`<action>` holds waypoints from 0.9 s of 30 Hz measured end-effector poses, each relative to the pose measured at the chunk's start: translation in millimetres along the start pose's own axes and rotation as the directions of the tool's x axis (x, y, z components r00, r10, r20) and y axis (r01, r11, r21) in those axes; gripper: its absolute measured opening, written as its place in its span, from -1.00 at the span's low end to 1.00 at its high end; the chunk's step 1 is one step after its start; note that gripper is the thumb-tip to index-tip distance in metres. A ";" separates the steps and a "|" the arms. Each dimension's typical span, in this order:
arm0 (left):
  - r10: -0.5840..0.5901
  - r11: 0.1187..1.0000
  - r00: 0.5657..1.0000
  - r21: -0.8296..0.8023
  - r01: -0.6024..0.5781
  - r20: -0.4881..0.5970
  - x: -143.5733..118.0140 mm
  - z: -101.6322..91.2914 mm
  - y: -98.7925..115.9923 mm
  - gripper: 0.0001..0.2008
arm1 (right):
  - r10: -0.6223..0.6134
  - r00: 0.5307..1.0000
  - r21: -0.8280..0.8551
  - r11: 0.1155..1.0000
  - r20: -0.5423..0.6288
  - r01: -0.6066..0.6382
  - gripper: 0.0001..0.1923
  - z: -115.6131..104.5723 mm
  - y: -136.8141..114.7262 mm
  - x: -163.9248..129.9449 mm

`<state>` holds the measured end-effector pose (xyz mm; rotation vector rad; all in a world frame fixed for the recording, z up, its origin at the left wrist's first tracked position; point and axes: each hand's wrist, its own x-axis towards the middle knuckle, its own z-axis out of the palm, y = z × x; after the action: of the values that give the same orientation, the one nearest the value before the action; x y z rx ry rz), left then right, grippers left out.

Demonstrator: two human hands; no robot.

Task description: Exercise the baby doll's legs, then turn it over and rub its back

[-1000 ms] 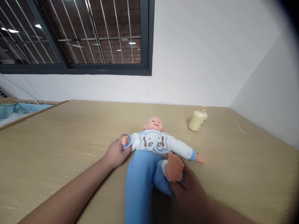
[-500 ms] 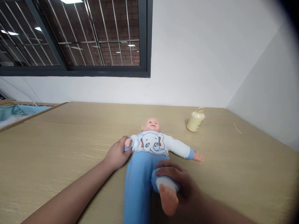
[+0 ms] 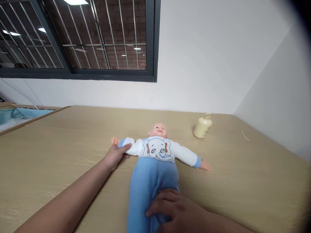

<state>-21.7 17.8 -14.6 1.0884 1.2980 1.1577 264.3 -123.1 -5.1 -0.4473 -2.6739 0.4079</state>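
Observation:
A baby doll (image 3: 157, 149) lies on its back on the table, head toward the wall. It wears a white top with an elephant face and blue trousers (image 3: 143, 191). My left hand (image 3: 115, 157) grips the doll's arm (image 3: 132, 147) on the left, near the blue cuff, with the thumb on top of the sleeve. My right hand (image 3: 173, 210) is curled over the trouser leg on the right, its fingers wrapped on the blue cloth. The doll's other arm (image 3: 187, 155) lies stretched out to the right. Both doll feet are out of view.
A cream pump bottle (image 3: 202, 127) stands on the wooden table (image 3: 243, 181) behind and right of the doll. A thin pale strip (image 3: 245, 136) lies farther right. At the far left is a bin with a light blue lining (image 3: 36, 112). A barred window (image 3: 104, 38) is above.
My left hand has drawn the doll's bent arm outward to the left, straightening it. My right hand has lowered the raised, bent leg toward me, and its foot has gone from view.

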 end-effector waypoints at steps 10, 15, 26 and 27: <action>-0.034 0.995 0.999 -0.096 0.033 -0.004 3.9 -13.2 5.7 -0.53 | 0.004 1.000 0.091 0.996 -0.008 -0.003 -0.81 -8.3 -1.2 -0.4; -0.045 0.995 0.997 -0.086 0.051 0.066 -0.4 -36.0 18.6 -0.58 | 0.198 0.926 0.302 0.948 -0.321 -0.098 -0.87 -20.8 -5.4 -6.8; -0.198 0.947 0.940 0.303 0.111 0.276 -6.7 -66.2 37.0 -0.60 | 0.834 0.440 0.393 0.546 -0.332 -0.739 -0.65 -25.3 47.0 -13.0; -0.202 0.941 0.937 0.323 0.105 0.284 -6.0 -68.0 36.6 -0.60 | 0.848 0.425 0.415 0.526 -0.316 -0.742 -0.66 -25.0 49.4 -12.6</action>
<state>-89.7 12.8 22.3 1.3073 1.3052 0.6447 298.1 -77.5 -4.2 -1.5601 -1.7056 0.7208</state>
